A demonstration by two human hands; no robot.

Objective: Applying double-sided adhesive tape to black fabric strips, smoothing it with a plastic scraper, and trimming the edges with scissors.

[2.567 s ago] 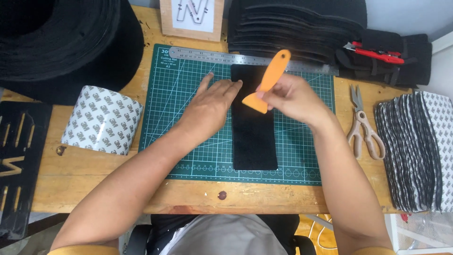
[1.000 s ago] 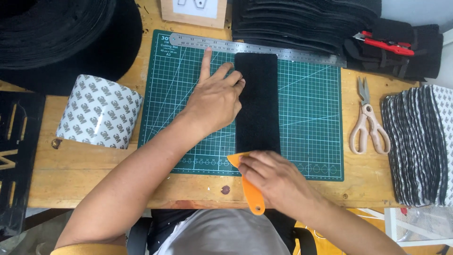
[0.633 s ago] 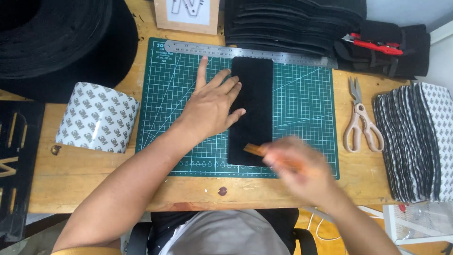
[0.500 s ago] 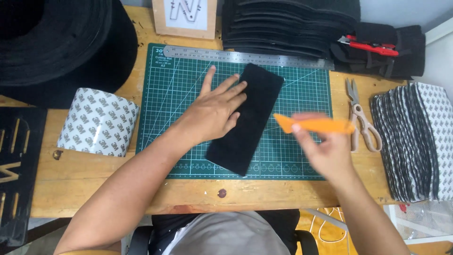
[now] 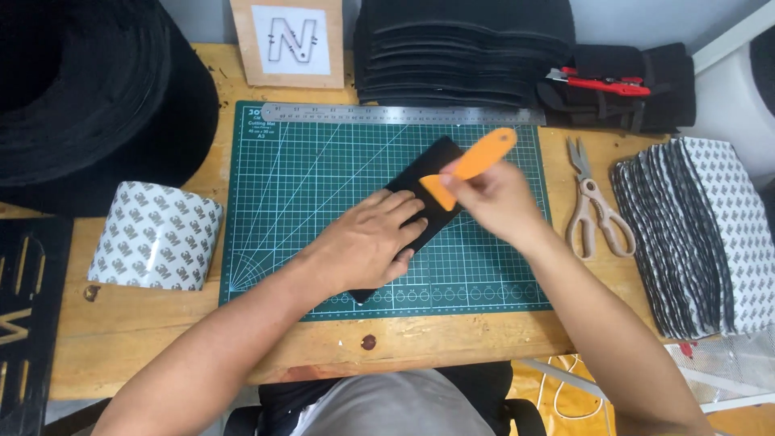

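Fingers of our left hand [image 5: 371,242] lie flat and spread on the black felt strip [image 5: 428,173], which sits tilted across the middle of the green cutting mat [image 5: 307,186]. To the right, our right hand [image 5: 488,198] grips the orange scraper [image 5: 468,165], its blade touching the strip. Further right, scissors [image 5: 589,198] rest on the wooden table [image 5: 161,315].

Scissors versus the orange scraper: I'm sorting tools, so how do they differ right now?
The scissors lie untouched on the wooden table; the orange scraper is held in the right hand above the green mat. Scissors are beige-handled with metal blades; the scraper is all orange. Both point away from the person.
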